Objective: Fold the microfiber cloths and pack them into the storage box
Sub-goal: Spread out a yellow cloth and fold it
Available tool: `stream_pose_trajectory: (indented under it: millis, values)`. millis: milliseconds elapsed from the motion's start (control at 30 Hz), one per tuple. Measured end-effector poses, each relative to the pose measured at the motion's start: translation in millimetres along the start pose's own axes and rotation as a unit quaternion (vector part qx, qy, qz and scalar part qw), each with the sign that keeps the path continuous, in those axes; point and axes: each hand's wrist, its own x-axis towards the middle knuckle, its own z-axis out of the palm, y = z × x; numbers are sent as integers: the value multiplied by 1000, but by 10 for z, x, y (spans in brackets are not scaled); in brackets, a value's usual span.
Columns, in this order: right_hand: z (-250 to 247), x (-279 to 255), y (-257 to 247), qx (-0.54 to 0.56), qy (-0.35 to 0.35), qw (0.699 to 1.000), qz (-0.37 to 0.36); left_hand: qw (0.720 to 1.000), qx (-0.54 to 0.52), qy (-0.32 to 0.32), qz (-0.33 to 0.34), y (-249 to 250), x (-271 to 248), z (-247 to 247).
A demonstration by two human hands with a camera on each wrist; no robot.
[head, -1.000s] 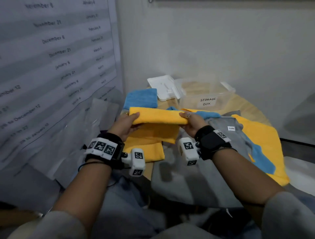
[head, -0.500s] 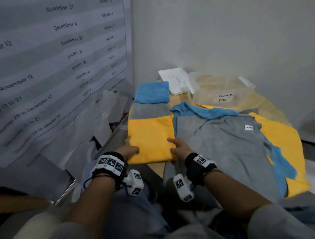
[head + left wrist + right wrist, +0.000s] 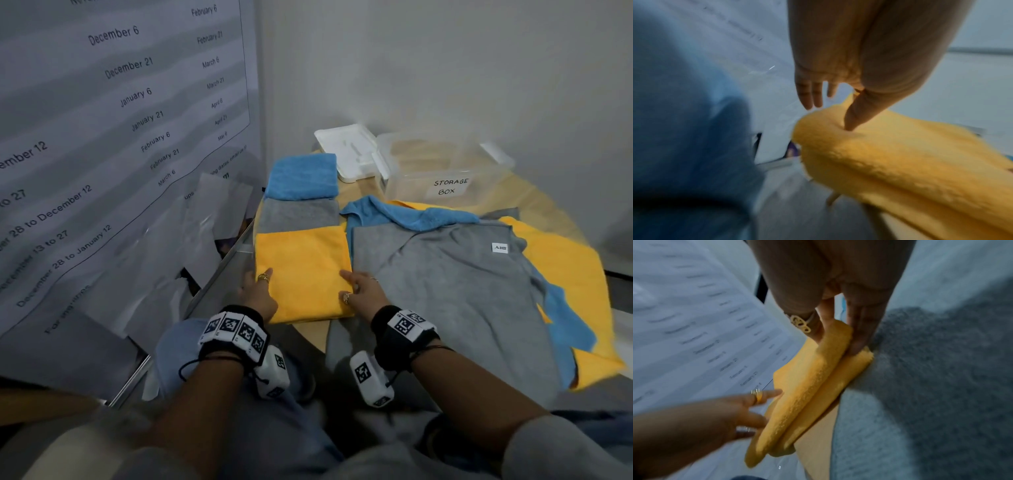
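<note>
A folded yellow cloth (image 3: 303, 274) lies at the near left of the round table (image 3: 313, 334). My left hand (image 3: 260, 291) rests at its left edge with straight, spread fingers, and the thumb (image 3: 851, 120) presses on the top layer. My right hand (image 3: 356, 291) is at the right edge, its thumb and forefinger on top of the cloth (image 3: 803, 386) and the other fingers (image 3: 859, 337) against the side. Behind it lie a folded grey cloth (image 3: 298, 214) and a folded blue cloth (image 3: 303, 176). The clear storage box (image 3: 445, 171) stands at the back.
A pile of unfolded cloths covers the right of the table: a grey one (image 3: 445, 291) on top, with blue (image 3: 411, 216) and yellow (image 3: 568, 274) beneath. The white lid (image 3: 349, 154) lies left of the box. A printed wall sheet (image 3: 102, 137) stands close on the left.
A second ago both hands held the yellow cloth raised by its top edge. It has since been laid flat in front of the grey folded cloth, and both hands now rest at its sides.
</note>
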Motion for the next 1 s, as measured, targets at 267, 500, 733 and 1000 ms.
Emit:
stream_pose_trajectory:
  millis: [267,500,733,1000]
  values:
    - [110,225,-113,-306,-50,940,-143,978,173,-15,111,470,22,352]
    - [88,299,13,-244,-104,962,-64,987,142,-65,37,114,86,264]
    - [-715,-138,284,-39,63,997,-23,966,141,118,182,562,-364,313]
    - [-1637,-715,1450,-159,198,955,154,933,108,32,341,1160,-567,1091]
